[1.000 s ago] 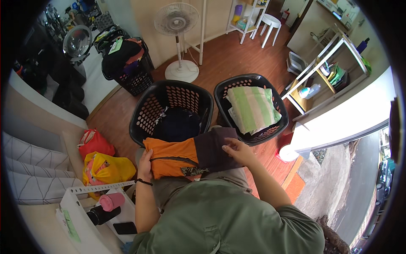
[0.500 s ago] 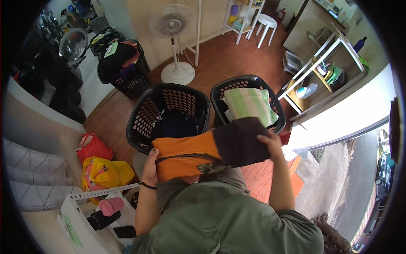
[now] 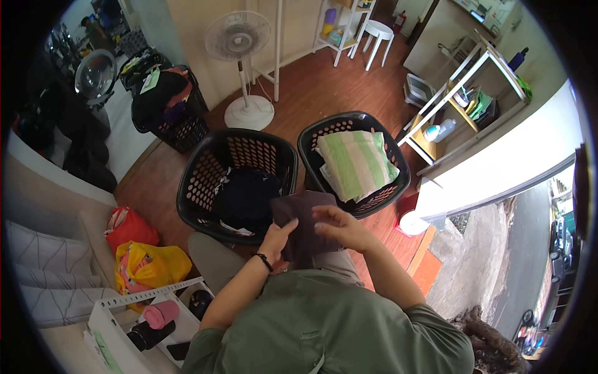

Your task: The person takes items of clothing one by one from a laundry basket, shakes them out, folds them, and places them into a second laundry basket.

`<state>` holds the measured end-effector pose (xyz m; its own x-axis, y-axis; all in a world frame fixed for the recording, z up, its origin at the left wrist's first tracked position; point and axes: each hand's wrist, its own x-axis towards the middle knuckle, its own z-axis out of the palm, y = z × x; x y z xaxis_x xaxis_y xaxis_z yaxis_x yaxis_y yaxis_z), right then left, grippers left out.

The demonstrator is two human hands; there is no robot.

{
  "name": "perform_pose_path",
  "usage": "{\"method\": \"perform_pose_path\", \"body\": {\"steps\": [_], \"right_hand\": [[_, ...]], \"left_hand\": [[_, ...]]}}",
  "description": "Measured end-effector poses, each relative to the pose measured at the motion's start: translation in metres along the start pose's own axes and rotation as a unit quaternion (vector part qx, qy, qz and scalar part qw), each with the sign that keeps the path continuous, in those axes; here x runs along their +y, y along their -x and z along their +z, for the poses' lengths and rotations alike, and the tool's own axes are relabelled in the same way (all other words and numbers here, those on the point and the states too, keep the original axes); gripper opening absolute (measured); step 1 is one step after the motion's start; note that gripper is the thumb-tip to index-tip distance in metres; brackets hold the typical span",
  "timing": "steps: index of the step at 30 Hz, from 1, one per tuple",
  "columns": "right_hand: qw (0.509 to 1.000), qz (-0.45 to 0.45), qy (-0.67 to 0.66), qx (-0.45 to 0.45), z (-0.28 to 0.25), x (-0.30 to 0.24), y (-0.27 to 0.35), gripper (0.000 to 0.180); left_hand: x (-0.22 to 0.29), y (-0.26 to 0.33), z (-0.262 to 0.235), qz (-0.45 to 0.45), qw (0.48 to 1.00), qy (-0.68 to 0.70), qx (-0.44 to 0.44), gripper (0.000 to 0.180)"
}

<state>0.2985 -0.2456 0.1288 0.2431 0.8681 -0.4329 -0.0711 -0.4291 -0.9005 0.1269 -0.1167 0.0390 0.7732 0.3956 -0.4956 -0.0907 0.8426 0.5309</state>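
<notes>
A dark folded garment is bunched into a small bundle above my lap, between my two hands. My left hand grips its left side, thumb on top. Over its right part my right hand is held with the fingers spread apart. Just beyond the hands stands a black laundry basket with dark clothes lying low inside. A second black basket, to its right, bears a folded green and beige striped towel. The garment's orange part is out of sight.
A white pedestal fan and another full black basket stand farther back. At left lie a red bag and a yellow bag, by a white tray with a pink-lidded tumbler. A white shelf stands right.
The garment, stretched out with orange and dark parts showing, is now folded over to a small dark bundle. My hands have come together, and the right one has opened its fingers.
</notes>
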Motion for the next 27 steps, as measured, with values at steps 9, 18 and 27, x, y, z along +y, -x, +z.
{"method": "perform_pose_path", "body": {"steps": [9, 18, 27], "right_hand": [[0.981, 0.108, -0.122, 0.108, -0.014, 0.089, -0.049, 0.063], [0.939, -0.043, -0.325, 0.106, 0.015, -0.022, -0.077, 0.048], [0.789, -0.243, -0.456, 0.331, -0.084, -0.021, -0.088, 0.051]], "left_hand": [[0.004, 0.018, -0.079, -0.037, 0.955, -0.247, 0.161, 0.059], [0.02, 0.049, -0.114, 0.081, 0.916, -0.327, 0.219, 0.042], [0.081, 0.088, -0.162, 0.257, 0.817, -0.428, 0.29, 0.033]]}}
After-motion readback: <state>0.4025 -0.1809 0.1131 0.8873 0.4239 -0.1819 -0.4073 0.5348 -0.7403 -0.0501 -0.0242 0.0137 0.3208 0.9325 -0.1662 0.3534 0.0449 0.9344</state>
